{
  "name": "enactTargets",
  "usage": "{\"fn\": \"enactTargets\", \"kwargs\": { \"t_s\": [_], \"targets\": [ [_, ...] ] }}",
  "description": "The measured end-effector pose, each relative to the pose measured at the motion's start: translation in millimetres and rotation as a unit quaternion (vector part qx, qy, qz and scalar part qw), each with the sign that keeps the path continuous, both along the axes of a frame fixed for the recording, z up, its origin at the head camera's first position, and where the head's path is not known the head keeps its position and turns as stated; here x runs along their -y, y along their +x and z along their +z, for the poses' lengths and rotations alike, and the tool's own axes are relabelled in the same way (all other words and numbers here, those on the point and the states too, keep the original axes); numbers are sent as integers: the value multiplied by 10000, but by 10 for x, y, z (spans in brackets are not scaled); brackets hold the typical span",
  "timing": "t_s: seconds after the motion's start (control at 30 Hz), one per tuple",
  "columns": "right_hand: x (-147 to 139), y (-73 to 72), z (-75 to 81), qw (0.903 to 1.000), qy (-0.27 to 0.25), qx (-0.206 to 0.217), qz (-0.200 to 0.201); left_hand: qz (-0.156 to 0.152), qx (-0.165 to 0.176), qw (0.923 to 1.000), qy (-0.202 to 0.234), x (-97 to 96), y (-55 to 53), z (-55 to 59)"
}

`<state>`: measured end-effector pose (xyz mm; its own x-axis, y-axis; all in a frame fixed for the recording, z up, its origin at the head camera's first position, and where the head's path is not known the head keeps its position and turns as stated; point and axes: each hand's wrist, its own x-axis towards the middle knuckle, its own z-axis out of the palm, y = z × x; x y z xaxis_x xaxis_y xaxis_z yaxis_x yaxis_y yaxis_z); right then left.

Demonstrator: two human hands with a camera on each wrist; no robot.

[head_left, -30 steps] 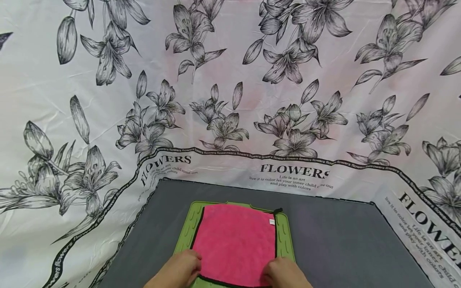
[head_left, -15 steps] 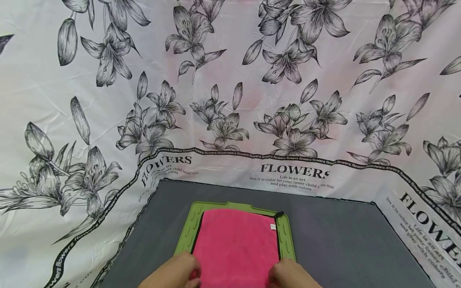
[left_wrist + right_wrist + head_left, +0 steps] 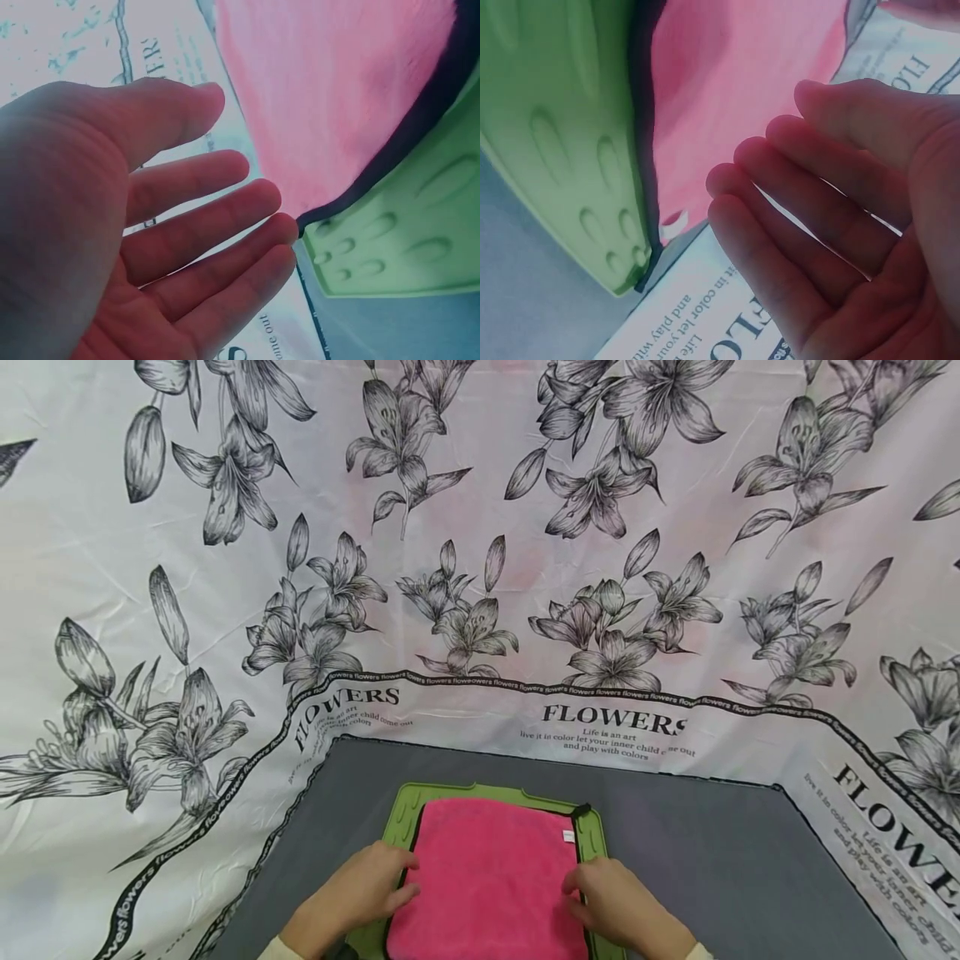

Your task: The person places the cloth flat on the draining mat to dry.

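A bright pink cloth with black edging and a small white tag lies spread flat over a green board with raised oval bumps. At its left edge is my left hand, fingers loosely bent and apart. My right hand hovers by the opposite edge, fingertips over the cloth. In the left wrist view the left fingers are spread with nothing between them. The right wrist view shows the right fingers extended side by side, also holding nothing. The board's near edge is mostly hidden under the cloth.
The board rests on a dark grey tabletop. White fabric printed with black flowers hangs behind and along both sides of the table. A black loop sticks out at the cloth's far right corner.
Both hands have let go of the cloth's near part and moved up along its sides, fingers opening. The cloth has slid slightly toward me, and its near part now lies flat.
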<state>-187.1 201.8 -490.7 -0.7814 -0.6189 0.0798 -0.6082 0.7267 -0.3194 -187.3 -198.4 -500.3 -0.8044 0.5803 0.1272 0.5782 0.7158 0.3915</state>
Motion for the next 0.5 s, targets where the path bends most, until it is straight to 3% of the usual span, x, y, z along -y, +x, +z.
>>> {"fn": "enactTargets", "kwargs": {
  "t_s": [0.5],
  "targets": [
    [7,-379,8,9982,12,-602,-13,175,-215,9996,-3,-57,-430,75]
  ]
}}
